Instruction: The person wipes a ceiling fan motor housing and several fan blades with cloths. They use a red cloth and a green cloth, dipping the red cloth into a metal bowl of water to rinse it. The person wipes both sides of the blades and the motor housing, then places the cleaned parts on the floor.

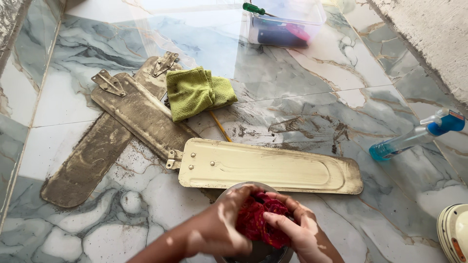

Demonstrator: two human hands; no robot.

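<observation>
Both hands, left (229, 229) and right (297, 234), meet fingers curled, clenched around a red cloth (261, 221) over a metal bowl (258, 251).

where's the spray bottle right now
The blue spray bottle lies on its side at the right edge of the marble floor, beyond the cream fan blade.

- My landmark is the green cloth (197, 91).
- Two dusty fan blades (122, 126) cross under it.
- The cleaner cream blade (268, 168) lies below it.
- The clear tool box (284, 23) sits above-right.
- The blue spray bottle (414, 137) lies far right.
</observation>
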